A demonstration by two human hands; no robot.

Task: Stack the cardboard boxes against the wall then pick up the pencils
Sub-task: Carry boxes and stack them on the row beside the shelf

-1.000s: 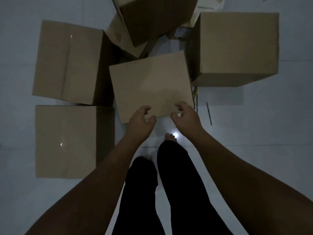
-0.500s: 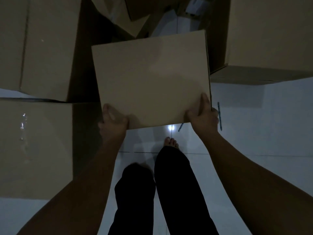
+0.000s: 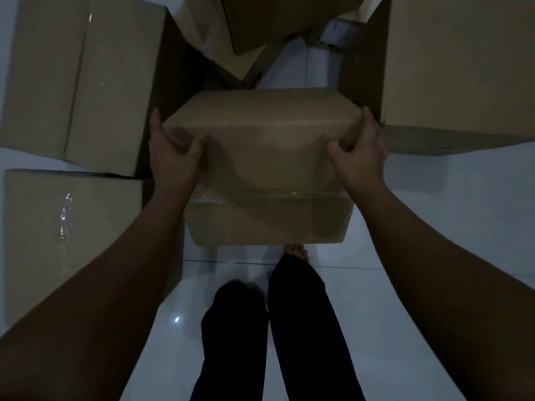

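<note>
A brown cardboard box (image 3: 266, 169) is held up off the white floor in the middle of the view, tilted toward me so its taped side faces up. My left hand (image 3: 170, 157) grips its left side, thumb on the near face and fingers round the edge. My right hand (image 3: 359, 157) grips the right side the same way. No pencils are visible; the lifted box covers the floor where they lay.
Two closed boxes lie on the left, far (image 3: 78, 79) and near (image 3: 69, 235). A large box (image 3: 457, 68) stands at the right, and tipped boxes (image 3: 252, 24) are piled at the top. My legs (image 3: 275, 328) stand on the white tiled floor (image 3: 434, 227).
Both hands went from reaching, to grasping the middle box's near corners, to lifting it and tipping it toward me. The pencils seen to its right are now hidden.
</note>
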